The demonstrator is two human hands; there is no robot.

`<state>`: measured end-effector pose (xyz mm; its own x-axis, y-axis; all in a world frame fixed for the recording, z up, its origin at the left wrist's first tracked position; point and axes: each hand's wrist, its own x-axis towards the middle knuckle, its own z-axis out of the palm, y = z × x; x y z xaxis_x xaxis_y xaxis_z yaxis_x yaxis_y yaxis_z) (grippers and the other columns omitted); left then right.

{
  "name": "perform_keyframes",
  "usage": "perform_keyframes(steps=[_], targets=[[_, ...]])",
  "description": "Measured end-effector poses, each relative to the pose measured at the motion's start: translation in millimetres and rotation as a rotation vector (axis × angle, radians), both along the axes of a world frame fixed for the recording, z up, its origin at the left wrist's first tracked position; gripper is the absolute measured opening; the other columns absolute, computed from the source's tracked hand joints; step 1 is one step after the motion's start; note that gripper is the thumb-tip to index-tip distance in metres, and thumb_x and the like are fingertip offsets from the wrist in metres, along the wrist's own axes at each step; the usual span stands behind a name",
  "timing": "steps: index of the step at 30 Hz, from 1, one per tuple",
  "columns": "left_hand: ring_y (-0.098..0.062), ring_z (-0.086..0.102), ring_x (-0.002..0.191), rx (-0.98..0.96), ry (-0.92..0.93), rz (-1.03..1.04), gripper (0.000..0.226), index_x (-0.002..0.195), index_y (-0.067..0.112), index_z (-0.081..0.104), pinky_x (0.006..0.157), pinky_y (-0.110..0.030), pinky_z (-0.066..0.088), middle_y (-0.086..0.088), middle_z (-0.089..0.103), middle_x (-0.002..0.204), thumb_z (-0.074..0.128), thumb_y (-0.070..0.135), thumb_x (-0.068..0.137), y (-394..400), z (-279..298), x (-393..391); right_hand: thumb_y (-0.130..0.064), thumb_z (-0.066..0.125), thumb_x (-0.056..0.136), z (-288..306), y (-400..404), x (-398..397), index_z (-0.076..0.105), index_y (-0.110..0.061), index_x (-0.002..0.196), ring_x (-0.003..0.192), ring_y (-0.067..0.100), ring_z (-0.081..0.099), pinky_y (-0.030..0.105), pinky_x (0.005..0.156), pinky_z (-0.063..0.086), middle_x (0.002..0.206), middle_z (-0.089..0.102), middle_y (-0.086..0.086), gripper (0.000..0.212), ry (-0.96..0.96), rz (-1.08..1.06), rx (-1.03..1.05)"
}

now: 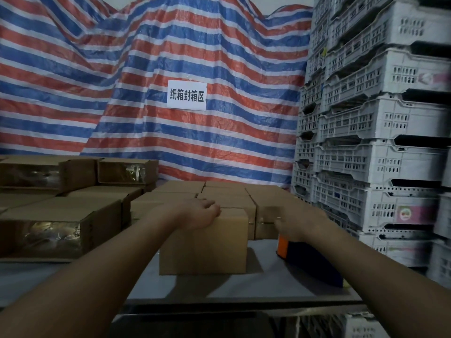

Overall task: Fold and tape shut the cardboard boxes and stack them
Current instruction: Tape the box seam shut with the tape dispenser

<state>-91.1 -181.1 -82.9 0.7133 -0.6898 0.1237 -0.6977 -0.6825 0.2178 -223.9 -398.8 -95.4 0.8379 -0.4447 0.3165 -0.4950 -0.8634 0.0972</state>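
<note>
Fingers of my left hand [205, 213] are pressing the box [203, 242] top steady; right hand [301, 224], blurred, is gripping the tape dispenser [310, 258], I think.

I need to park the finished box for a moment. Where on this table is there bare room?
Bare table shows in front of the box under the left hand, and between that box and the orange tape dispenser by the right hand. Behind is crowded with packed boxes; left holds taped boxes.
</note>
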Motion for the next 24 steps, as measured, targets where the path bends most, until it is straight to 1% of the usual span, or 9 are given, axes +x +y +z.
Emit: perform_keyframes(steps=[3,6,9,11,13,15,17,20,24], targets=[[-0.022,0.017,0.149,-0.018,-0.012,0.003,0.056,0.152,0.037,0.027,0.117,-0.046,0.012,0.001,0.022,0.162,0.021,0.059,0.101,0,-1,0,-0.065,0.033,0.097,-18,-9,-26,0.064,-0.021,0.117,0.105,0.022,0.061,0.034,0.080,0.047,0.114,0.064,0.002,0.057,0.193,-0.189,-0.030],[-0.022,0.018,0.149,-0.026,-0.006,-0.001,0.056,0.152,0.037,0.027,0.117,-0.046,0.013,0.001,0.023,0.162,0.023,0.058,0.101,1,-3,0,-0.069,0.040,0.094,-41,-24,-38,0.057,-0.021,0.129,0.109,0.023,0.062,0.035,0.082,0.049,0.124,0.063,0.002,0.061,0.219,-0.218,0.001],[-0.021,0.018,0.148,-0.025,-0.022,-0.009,0.056,0.152,0.036,0.027,0.117,-0.045,0.013,0.001,0.023,0.162,0.024,0.056,0.101,2,-2,-2,-0.066,0.044,0.093,-62,-33,-42,0.061,-0.024,0.120,0.104,0.020,0.064,0.033,0.085,0.053,0.118,0.065,-0.001,0.053,0.040,-0.152,0.103],[-0.021,0.021,0.148,-0.022,-0.004,-0.016,0.054,0.152,0.033,0.031,0.117,-0.044,0.015,0.000,0.026,0.161,0.025,0.052,0.102,4,1,-6,-0.074,0.040,0.089,-70,-33,-42,0.064,-0.026,0.106,0.085,0.015,0.064,0.029,0.071,0.052,0.099,0.068,-0.005,0.056,-0.069,-0.157,0.043],[-0.020,0.033,0.140,-0.023,0.042,-0.058,0.047,0.143,0.030,0.044,0.111,-0.041,0.024,0.000,0.037,0.154,0.025,0.046,0.104,7,6,-12,-0.083,0.033,0.083,-75,-31,-43,0.063,-0.027,0.087,0.065,0.011,0.056,0.025,0.053,0.041,0.077,0.063,-0.009,0.064,-0.155,-0.195,-0.032],[-0.011,0.050,0.112,-0.078,0.066,-0.094,0.035,0.116,0.029,0.057,0.092,-0.029,0.036,0.004,0.056,0.128,0.027,0.041,0.105,10,10,-15,-0.088,0.033,0.079,-77,-31,-42,0.060,-0.027,0.077,0.057,0.007,0.052,0.024,0.045,0.034,0.068,0.059,-0.011,0.067,-0.204,-0.219,-0.062],[-0.005,0.053,0.089,-0.234,0.090,-0.077,0.028,0.096,0.029,0.058,0.073,-0.023,0.036,0.010,0.059,0.099,0.034,0.041,0.103,16,13,-12,-0.090,0.034,0.077,-75,-31,-40,0.058,-0.026,0.072,0.054,0.005,0.050,0.023,0.042,0.032,0.065,0.056,-0.010,0.068,-0.220,-0.233,-0.086],[-0.009,0.059,0.092,-0.414,0.181,0.013,0.032,0.103,0.031,0.063,0.068,-0.025,0.037,0.007,0.063,0.101,0.038,0.050,0.098,24,15,-1,-0.089,0.035,0.078,-62,-32,-35,0.053,-0.023,0.061,0.048,0.005,0.046,0.024,0.040,0.028,0.056,0.051,-0.010,0.070,-0.316,-0.240,-0.048],[-0.002,0.056,0.093,-0.454,0.328,-0.036,0.038,0.119,0.028,0.060,0.068,-0.021,0.034,0.011,0.062,0.109,0.033,0.048,0.101,26,17,2,-0.081,0.048,0.080,-10,-22,-17,0.055,-0.019,0.049,0.034,0.009,0.052,0.022,0.040,0.032,0.037,0.052,-0.001,0.070,-0.621,-0.070,0.296]])
